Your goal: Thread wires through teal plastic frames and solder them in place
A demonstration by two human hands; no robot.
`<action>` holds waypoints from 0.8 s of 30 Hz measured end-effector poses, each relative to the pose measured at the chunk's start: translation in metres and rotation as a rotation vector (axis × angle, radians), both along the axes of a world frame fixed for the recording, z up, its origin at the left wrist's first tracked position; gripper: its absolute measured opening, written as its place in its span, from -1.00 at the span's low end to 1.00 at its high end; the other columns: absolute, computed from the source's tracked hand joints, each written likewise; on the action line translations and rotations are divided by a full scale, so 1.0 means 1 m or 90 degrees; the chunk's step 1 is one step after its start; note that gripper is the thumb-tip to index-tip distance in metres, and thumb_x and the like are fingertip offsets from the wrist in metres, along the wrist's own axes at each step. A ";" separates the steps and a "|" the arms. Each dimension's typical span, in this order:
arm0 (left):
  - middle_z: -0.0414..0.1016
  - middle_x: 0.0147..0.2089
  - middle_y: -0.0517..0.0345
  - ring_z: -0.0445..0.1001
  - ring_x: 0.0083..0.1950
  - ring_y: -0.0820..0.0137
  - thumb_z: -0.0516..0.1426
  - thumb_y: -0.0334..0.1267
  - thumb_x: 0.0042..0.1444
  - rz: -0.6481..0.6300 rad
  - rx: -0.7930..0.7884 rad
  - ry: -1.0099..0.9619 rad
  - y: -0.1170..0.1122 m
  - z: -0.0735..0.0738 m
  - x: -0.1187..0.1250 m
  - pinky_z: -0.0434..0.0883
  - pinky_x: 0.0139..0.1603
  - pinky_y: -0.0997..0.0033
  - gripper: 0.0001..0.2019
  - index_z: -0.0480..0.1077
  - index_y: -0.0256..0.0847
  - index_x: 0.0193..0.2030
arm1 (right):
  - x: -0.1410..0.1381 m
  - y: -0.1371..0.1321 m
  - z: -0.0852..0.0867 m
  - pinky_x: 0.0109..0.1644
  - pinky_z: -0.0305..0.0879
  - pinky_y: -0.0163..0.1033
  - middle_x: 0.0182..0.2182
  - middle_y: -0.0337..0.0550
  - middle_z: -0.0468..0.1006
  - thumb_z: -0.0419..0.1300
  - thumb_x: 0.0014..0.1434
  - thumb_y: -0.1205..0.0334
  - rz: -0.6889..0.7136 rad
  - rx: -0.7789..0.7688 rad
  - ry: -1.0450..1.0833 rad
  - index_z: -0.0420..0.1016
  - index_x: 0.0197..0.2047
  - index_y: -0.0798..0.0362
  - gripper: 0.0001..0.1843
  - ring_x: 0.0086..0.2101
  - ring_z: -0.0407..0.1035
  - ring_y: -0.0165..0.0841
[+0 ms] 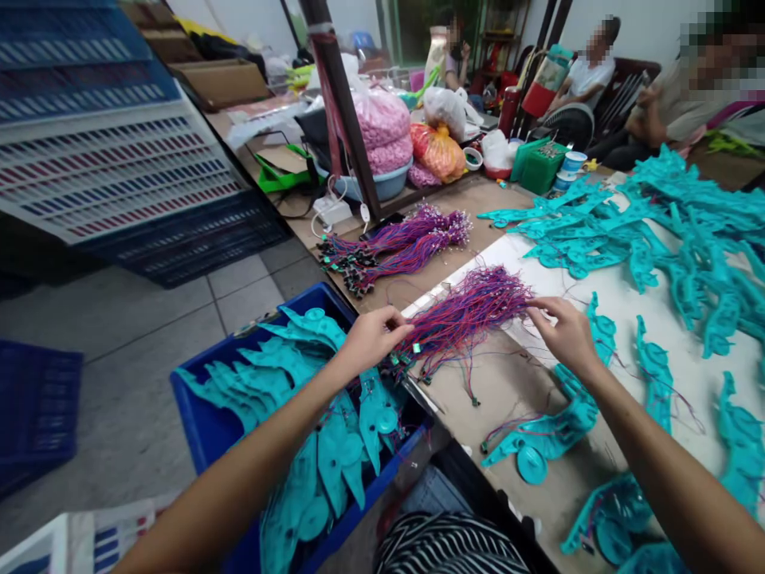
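Note:
A bundle of thin red, blue and purple wires (463, 315) lies on the brown table (508, 383) in front of me. My left hand (374, 339) pinches the bundle's near end, where small dark connectors hang. At the bundle's far right end my right hand (565, 331) has its fingers curled on the wire tips. A teal plastic part (550, 430) with loose wires attached lies just below my right wrist.
A blue crate (209, 430) full of teal parts stands at my left by the table edge. More teal parts (651, 231) cover the table's right side. A second wire bundle (400, 243) lies farther back near a dark post (347, 112). People sit at the far end.

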State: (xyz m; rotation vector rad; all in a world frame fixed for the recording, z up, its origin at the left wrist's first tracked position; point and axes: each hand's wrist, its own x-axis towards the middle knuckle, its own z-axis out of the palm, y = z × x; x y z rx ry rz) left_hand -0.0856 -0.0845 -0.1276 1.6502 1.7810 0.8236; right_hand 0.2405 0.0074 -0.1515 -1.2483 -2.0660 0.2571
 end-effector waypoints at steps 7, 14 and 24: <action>0.35 -0.58 0.24 0.23 -0.53 0.48 0.24 0.00 -0.13 -0.044 -0.088 -0.164 0.006 0.023 -0.011 0.13 -0.50 0.50 -0.69 0.43 -0.26 -0.49 | -0.019 -0.017 0.009 -0.04 0.39 0.02 -0.22 0.01 0.62 0.12 0.25 0.17 0.052 0.098 -0.045 0.59 -0.20 0.03 -0.77 -0.16 0.46 -0.15; 0.30 -0.60 0.28 0.21 -0.56 0.49 0.18 -0.13 -0.07 -0.063 -0.093 -0.183 0.004 0.019 -0.001 0.12 -0.53 0.52 -0.82 0.38 -0.21 -0.43 | -0.058 -0.042 0.016 -0.04 0.38 0.02 -0.20 -0.02 0.59 0.13 0.27 0.20 0.176 0.082 -0.013 0.56 -0.14 0.00 -0.81 -0.14 0.42 -0.16; 0.35 -0.53 0.25 0.27 -0.51 0.47 0.15 -0.11 -0.07 -0.047 -0.082 -0.258 -0.007 0.004 0.017 0.17 -0.50 0.51 -0.80 0.37 -0.22 -0.42 | -0.124 -0.080 0.001 -0.25 0.37 -0.18 -0.40 -0.11 0.57 0.09 0.30 0.17 0.190 -0.030 0.139 0.50 -0.33 0.01 -0.78 -0.37 0.42 -0.29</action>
